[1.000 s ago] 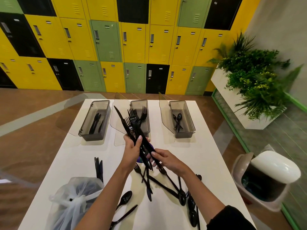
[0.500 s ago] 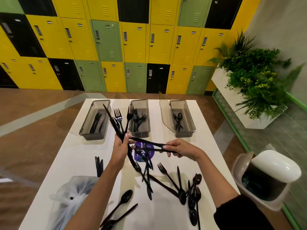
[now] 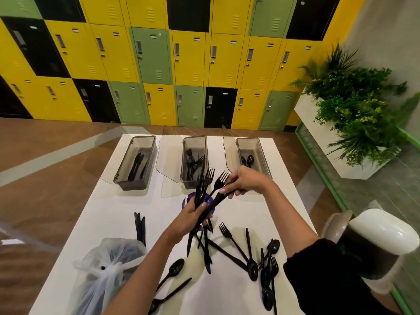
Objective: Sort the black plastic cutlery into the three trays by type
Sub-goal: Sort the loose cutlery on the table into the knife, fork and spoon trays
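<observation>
On the white table [image 3: 250, 208], three trays [image 3: 195, 138] are holding few pieces, many loose pieces [image 3: 229, 253] are lying unsorted; left hand [image 3: 191, 218] is gripping a mixed bundle [image 3: 199, 192], right hand [image 3: 244, 181] is pinching one piece [image 3: 216, 200] of it.

White table [image 3: 250, 201] is carrying everything. 3 grey see-through trays are sitting in a row along its far edge, well apart: left tray [image 3: 122, 164], middle tray [image 3: 183, 164], right tray [image 3: 263, 155]. Each clear lid is lying open to its tray's left. A purple disc [image 3: 188, 200] is lying just in front of the middle tray. A tied translucent bag [image 3: 106, 269] is sitting near-left, with black knives [image 3: 139, 226] lying side by side just behind it. A loose cutlery pile [image 3: 252, 270] is lying crossed near-right, and 2 spoons [image 3: 176, 268] are lying between bag and pile.
</observation>
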